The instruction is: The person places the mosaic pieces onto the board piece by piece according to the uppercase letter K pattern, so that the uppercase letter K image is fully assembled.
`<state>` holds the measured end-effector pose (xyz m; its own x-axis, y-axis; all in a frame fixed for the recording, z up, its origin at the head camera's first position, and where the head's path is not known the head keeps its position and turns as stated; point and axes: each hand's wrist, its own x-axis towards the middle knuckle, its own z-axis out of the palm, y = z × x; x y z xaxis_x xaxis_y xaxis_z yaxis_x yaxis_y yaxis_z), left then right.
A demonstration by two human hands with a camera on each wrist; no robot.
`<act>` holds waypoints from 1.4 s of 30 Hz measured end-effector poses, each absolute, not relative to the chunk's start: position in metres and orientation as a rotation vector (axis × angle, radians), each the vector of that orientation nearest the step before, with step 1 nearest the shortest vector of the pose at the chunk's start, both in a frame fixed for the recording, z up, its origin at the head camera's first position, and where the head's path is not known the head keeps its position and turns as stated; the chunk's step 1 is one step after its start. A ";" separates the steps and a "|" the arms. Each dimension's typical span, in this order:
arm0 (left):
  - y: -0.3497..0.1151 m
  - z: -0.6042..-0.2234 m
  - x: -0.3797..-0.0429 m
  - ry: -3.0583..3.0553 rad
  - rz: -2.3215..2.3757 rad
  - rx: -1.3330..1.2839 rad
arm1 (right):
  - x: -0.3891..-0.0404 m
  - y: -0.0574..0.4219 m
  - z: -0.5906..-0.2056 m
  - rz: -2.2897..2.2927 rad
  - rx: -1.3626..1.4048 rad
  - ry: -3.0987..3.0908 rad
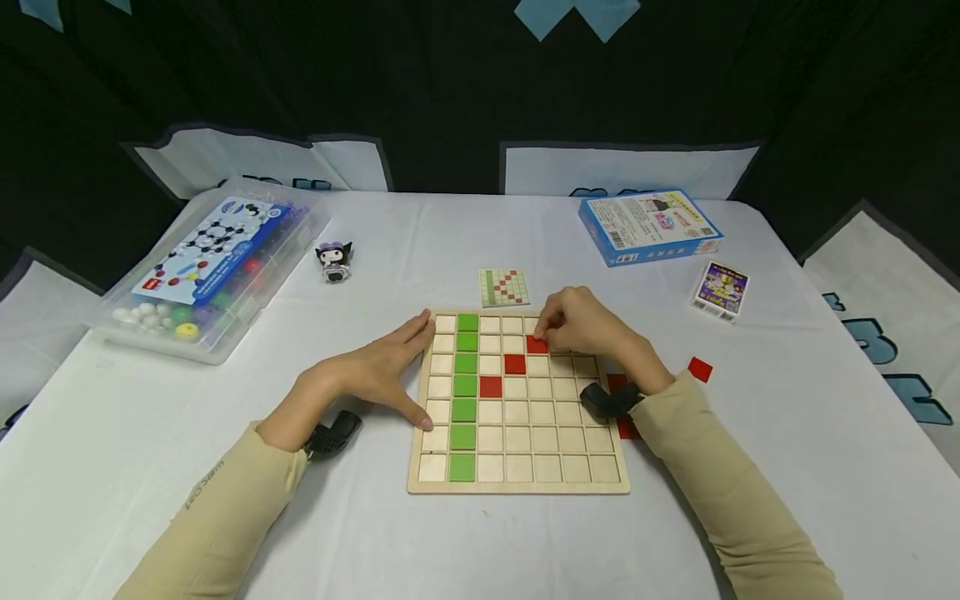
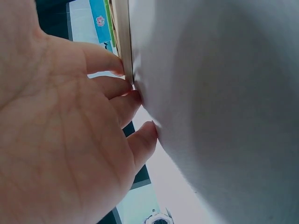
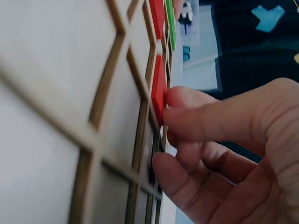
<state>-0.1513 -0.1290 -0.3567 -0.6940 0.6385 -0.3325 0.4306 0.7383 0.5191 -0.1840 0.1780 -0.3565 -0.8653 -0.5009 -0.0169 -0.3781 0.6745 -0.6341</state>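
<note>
A wooden grid board lies flat on the table, its second column filled with green square tiles. Two red tiles sit on a rising diagonal. At the diagonal's upper end my right hand pinches a third red square tile between thumb and index finger, at its cell; the other fingers are curled. My left hand rests along the board's left edge, thumb and fingers spread, fingertips down at the board's side in the left wrist view. Behind the board lies a small pattern card with green and red squares.
Loose red tiles lie right of the board, some partly under my right wrist, one farther out. A clear plastic case stands left, with a small figurine beside it. At back right are a blue box and a small card box.
</note>
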 end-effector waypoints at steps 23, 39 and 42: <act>-0.128 -0.360 -0.152 2.432 0.562 0.809 | -0.182 0.189 -0.357 -1.025 -0.624 2.562; -0.127 -0.358 -0.151 2.448 0.549 0.827 | -0.166 0.255 -0.357 -1.179 -0.526 2.457; -0.128 -0.358 -0.151 2.447 0.555 0.823 | -0.166 0.265 -0.357 -1.145 -0.519 2.418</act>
